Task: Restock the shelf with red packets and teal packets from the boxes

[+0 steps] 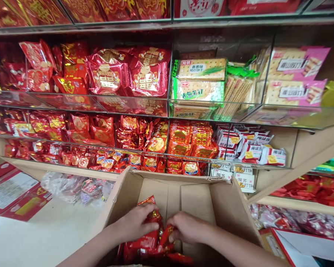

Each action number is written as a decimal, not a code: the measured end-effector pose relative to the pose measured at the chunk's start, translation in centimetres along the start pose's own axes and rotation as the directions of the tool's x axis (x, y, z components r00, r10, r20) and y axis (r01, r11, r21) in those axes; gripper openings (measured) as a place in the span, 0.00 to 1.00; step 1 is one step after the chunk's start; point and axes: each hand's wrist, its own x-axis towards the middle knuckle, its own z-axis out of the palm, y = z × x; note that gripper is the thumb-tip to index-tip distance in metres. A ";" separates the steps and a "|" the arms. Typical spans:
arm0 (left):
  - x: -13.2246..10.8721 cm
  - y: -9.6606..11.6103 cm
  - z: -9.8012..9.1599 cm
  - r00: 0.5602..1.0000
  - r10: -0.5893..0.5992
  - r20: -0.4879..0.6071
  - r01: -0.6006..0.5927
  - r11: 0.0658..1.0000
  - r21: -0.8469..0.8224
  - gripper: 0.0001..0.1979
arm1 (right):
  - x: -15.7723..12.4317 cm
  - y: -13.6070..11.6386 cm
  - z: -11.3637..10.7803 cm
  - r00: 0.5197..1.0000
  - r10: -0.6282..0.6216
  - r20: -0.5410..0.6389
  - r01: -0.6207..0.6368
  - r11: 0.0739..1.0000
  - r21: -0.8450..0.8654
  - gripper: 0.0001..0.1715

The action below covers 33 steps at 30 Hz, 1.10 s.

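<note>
An open cardboard box (225,207) stands in front of me below the snack shelves. Inside it lies a heap of small red and gold snack packets (144,244). My left hand (136,222) reaches down into the box and its fingers close around a bunch of those packets. My right hand (186,228) is beside it, also curled shut on red packets. Both forearms come up from the bottom edge of the view.
Clear-fronted shelf bins (167,104) hold red sweet packets (128,74), green cracker packs (199,91) and pink cracker packs (292,92). A clear plastic bag (72,187) of sweets lies on the white floor at left, near flat red boxes (13,194).
</note>
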 end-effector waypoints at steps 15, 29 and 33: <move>5.6 6.9 -0.3 0.955 -0.023 -0.295 -0.228 0.576 -0.785 0.18 | -3.1 0.0 -6.3 0.752 0.216 -0.623 0.366 0.648 0.668 0.12; 5.8 5.9 0.9 0.942 -0.004 -0.336 -0.219 0.752 -0.622 0.20 | -3.0 0.6 -5.1 0.747 0.243 -0.619 0.355 0.642 0.680 0.17; 5.7 5.4 1.3 0.953 0.070 -0.294 -0.264 0.667 -0.697 0.26 | -3.1 0.8 -4.9 0.746 0.228 -0.626 0.343 0.674 0.654 0.14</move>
